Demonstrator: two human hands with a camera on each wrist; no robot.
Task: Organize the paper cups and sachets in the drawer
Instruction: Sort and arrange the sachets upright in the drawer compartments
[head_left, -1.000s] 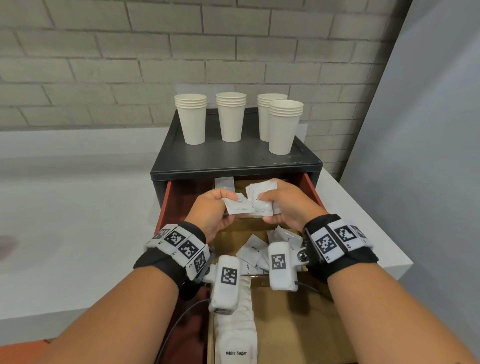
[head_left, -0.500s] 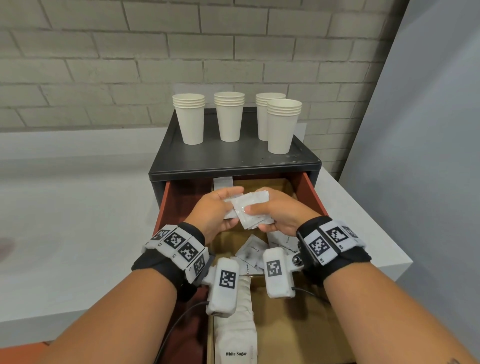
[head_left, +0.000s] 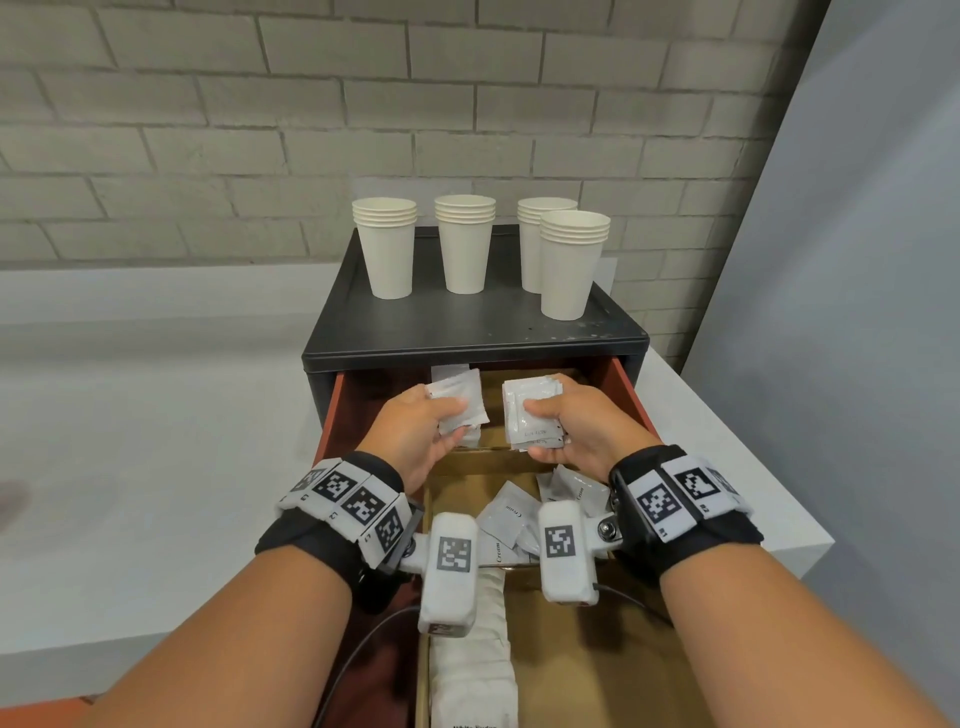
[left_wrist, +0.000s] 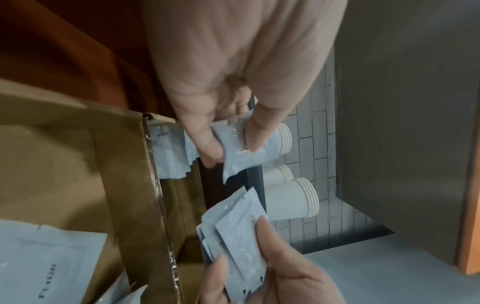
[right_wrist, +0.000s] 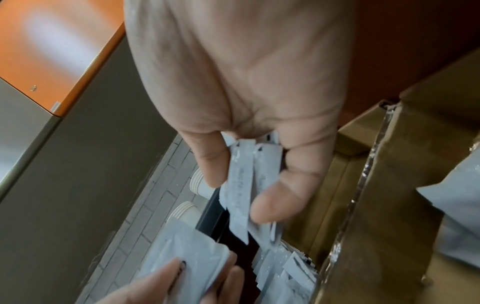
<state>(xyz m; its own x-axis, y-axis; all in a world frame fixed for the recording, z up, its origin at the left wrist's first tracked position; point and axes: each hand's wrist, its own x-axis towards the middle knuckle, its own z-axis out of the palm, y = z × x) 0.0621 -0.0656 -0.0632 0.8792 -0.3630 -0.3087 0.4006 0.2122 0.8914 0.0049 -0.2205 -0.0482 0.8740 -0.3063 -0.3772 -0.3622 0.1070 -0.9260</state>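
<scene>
Sachets filled both grips: the left hand (head_left: 415, 436) pinched a few small white paper sachets (head_left: 460, 402), the right hand (head_left: 574, 431) a squared stack (head_left: 530, 413), side by side above the open red drawer's (head_left: 621, 382) rear cardboard compartment (head_left: 491, 454), directly beneath.

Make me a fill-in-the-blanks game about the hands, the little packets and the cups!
1. Each hand, the left hand and the right hand, holds white ____.
2. The number of stacks of paper cups on the black cabinet is ____.
3. The drawer under the cabinet is ____.
4. The loose sachets near the wrists read ____.

Missing words: sachets; four; open; Cream
</scene>
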